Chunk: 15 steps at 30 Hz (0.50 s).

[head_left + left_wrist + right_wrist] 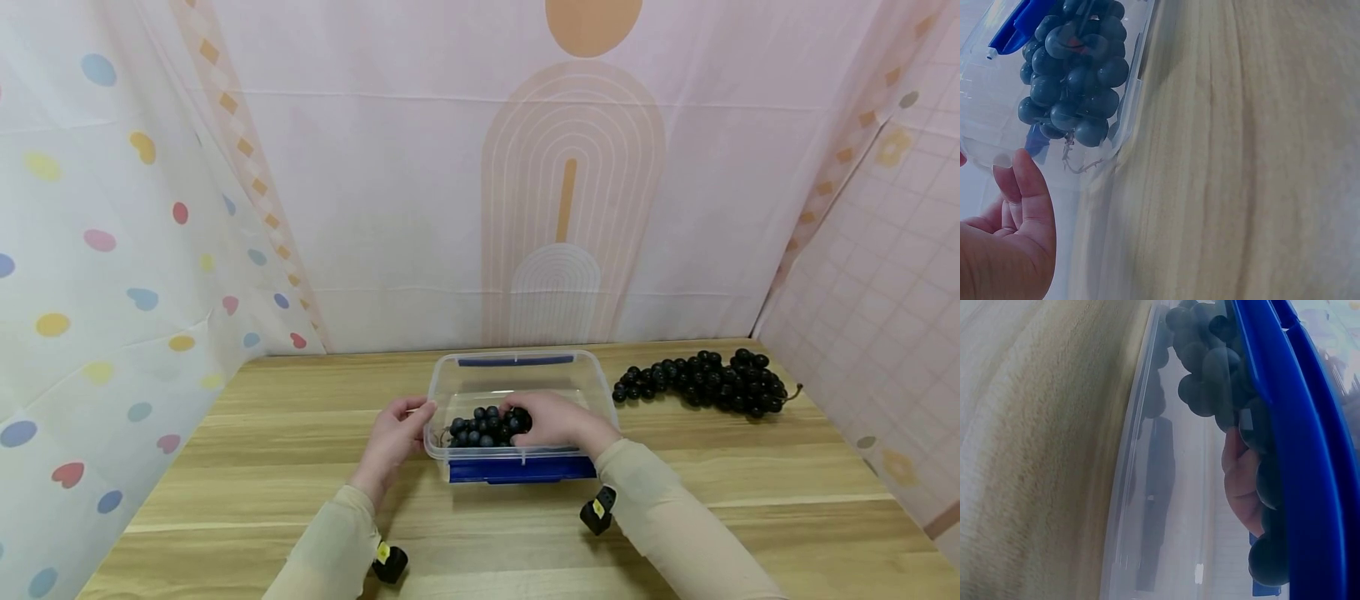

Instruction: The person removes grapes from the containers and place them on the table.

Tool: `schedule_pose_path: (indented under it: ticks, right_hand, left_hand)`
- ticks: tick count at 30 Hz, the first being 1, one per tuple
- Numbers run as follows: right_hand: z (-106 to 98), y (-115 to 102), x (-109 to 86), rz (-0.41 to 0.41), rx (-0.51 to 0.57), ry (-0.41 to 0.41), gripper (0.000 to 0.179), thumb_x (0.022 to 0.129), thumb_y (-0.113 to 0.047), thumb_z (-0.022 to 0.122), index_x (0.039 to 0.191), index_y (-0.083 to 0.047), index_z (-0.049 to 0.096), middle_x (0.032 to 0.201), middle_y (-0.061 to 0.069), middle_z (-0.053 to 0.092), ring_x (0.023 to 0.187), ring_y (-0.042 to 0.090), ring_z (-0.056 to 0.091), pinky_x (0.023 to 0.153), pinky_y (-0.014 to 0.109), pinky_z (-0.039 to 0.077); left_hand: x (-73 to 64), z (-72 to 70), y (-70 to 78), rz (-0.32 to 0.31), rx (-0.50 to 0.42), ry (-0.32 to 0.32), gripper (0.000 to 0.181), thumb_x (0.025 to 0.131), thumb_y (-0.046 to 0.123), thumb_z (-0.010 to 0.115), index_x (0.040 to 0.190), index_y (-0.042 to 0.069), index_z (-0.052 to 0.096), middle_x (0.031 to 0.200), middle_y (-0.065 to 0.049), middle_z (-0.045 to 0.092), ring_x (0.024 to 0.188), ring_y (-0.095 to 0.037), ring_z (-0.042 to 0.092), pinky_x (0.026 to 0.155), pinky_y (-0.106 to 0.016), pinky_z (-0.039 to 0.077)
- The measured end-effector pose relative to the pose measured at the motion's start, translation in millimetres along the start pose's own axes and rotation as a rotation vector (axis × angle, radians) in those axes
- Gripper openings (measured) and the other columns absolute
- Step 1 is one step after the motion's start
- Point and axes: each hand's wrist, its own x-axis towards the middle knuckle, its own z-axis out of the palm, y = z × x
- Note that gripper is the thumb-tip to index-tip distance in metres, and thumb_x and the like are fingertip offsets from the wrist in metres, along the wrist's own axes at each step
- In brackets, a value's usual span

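A clear plastic food container (517, 357) with blue clips stands on the table, its top uncovered. Inside it, toward the left, lies a bunch of dark grapes (480, 429). My right hand (555, 421) reaches in over the right side and grips the right end of this bunch; through the clear wall, the right wrist view shows fingers (1242, 481) among the grapes. At the container's left side, my left hand (393, 437) holds the rim with thumb and fingertips. The left wrist view shows the left fingers (1035, 194) against the corner, near the grape stem (1075, 161).
Another, longer bunch of dark grapes (708, 382) lies on the wooden table (285, 467) to the right of the container, its stem pointing right. Patterned curtains (390, 217) hang behind the table and along both sides.
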Motion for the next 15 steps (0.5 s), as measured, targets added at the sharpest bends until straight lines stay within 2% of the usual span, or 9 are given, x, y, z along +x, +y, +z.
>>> schedule_pose_path:
  ticks: [8, 15]
  right_hand:
    - [-1.2, -1.5, 0.0, -0.003, -0.028, 0.041, 0.036, 0.086, -0.011, 0.071, 0.121, -0.011, 0.064, 0.125, 0.009, 0.064, 0.111, 0.027, 0.061, 0.092, 0.043, 0.049]
    - [-0.7, 0.2, -0.3, -0.002, 0.002, 0.076, 0.035, 0.085, -0.011, 0.069, 0.12, -0.013, 0.064, 0.123, 0.007, 0.064, 0.103, 0.021, 0.06, 0.085, 0.038, 0.049]
  left_hand:
    - [0.7, -0.1, -0.6, -0.004, 0.001, 0.004, 0.039, 0.099, 0.019, 0.061, 0.128, -0.007, 0.056, 0.106, -0.021, 0.061, 0.076, -0.018, 0.061, 0.063, -0.027, 0.053]
    - [1.5, 0.4, -1.0, -0.007, -0.002, 0.007, 0.038, 0.099, 0.018, 0.061, 0.128, -0.007, 0.055, 0.108, -0.022, 0.062, 0.076, -0.019, 0.062, 0.064, -0.028, 0.053]
